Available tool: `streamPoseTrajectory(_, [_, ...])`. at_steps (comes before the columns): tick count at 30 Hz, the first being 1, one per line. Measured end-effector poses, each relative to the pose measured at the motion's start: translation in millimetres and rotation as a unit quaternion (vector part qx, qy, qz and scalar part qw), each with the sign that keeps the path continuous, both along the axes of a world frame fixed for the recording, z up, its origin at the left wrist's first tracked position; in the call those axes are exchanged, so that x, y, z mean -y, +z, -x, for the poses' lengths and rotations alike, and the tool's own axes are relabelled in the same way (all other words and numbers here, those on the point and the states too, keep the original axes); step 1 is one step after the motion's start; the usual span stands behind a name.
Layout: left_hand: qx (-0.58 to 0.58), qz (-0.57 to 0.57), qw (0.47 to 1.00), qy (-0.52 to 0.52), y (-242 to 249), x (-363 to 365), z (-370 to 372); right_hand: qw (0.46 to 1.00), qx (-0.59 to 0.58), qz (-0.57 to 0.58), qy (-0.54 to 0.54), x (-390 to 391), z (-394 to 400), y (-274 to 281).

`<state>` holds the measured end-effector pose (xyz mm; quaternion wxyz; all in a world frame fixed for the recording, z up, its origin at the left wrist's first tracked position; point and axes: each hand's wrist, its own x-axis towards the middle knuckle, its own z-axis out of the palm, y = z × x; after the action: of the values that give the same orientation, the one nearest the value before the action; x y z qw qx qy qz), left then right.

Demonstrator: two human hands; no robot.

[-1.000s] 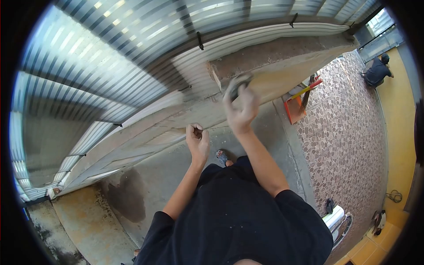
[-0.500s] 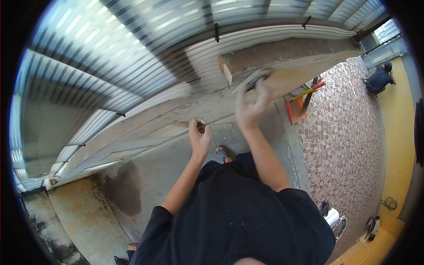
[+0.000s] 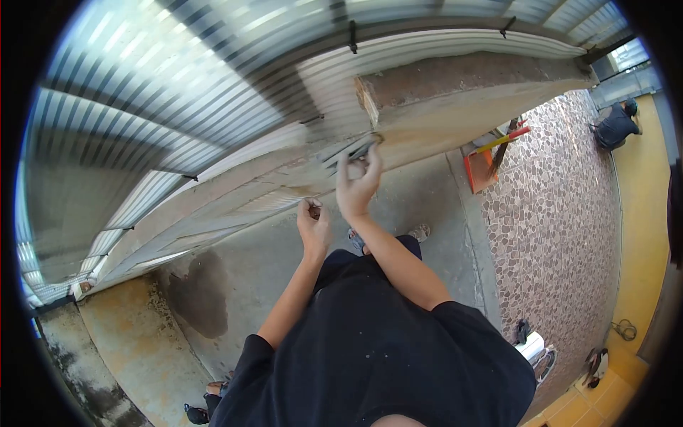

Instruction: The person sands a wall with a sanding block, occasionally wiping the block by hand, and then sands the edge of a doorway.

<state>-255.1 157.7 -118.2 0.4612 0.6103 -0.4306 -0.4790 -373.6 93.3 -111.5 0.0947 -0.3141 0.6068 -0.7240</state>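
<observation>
My right hand (image 3: 359, 186) is closed around the dark handle of a flat grey trowel (image 3: 336, 152), slightly blurred. The blade lies at the face of a low plastered wall (image 3: 434, 129), just below its stepped end. Whether it touches the surface is hard to tell. Lower and to the left, my left hand (image 3: 314, 226) is curled near the foot of the wall, fingertips drawn together. What those fingers hold, if anything, I cannot make out.
Corrugated translucent sheeting (image 3: 235, 92) rises behind the wall. On the right are an orange dustpan (image 3: 478, 174) and a stone-patterned floor (image 3: 548, 235). Another person (image 3: 616, 127) crouches by the yellow wall at far right. A dark wet patch (image 3: 199, 295) marks the concrete at left.
My right hand has swept left with the trowel along the wall face. My left hand has shifted slightly down and left. A second foot now shows below me.
</observation>
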Motion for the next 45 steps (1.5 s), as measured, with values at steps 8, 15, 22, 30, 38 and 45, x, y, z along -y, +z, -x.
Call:
streamPoseTrajectory(8, [0.056, -0.012, 0.998, 0.013, -7.7, -9.2, -19.2, 0.991, 0.113, -0.027, -0.059, 26.9, 95.8, 45.7])
streamPoseTrajectory(15, [-0.01, -0.103, 0.993, 0.062, -27.1, -11.8, -24.8, 0.989, -0.114, -0.009, 0.091, -3.5, -21.9, -28.3])
streamPoseTrajectory(22, [-0.037, -0.153, 0.985, 0.067, -27.3, -24.2, -38.0, 0.999, -0.029, -0.005, 0.045, 14.9, 25.9, -5.0])
streamPoseTrajectory(30, [-0.109, -0.052, 0.992, 0.026, 19.3, 1.4, -16.7, 0.939, 0.2, -0.097, 0.264, -31.5, 35.6, 23.9])
streamPoseTrajectory(38, [-0.192, 0.041, 0.971, -0.134, 65.2, -4.9, 25.1, 0.767, 0.416, -0.086, 0.481, -56.6, 92.5, 68.3])
streamPoseTrajectory(45, [-0.1, 0.084, 0.974, -0.183, 73.9, -8.6, 47.1, 0.76, 0.42, -0.102, 0.486, -64.9, 95.0, 66.3])
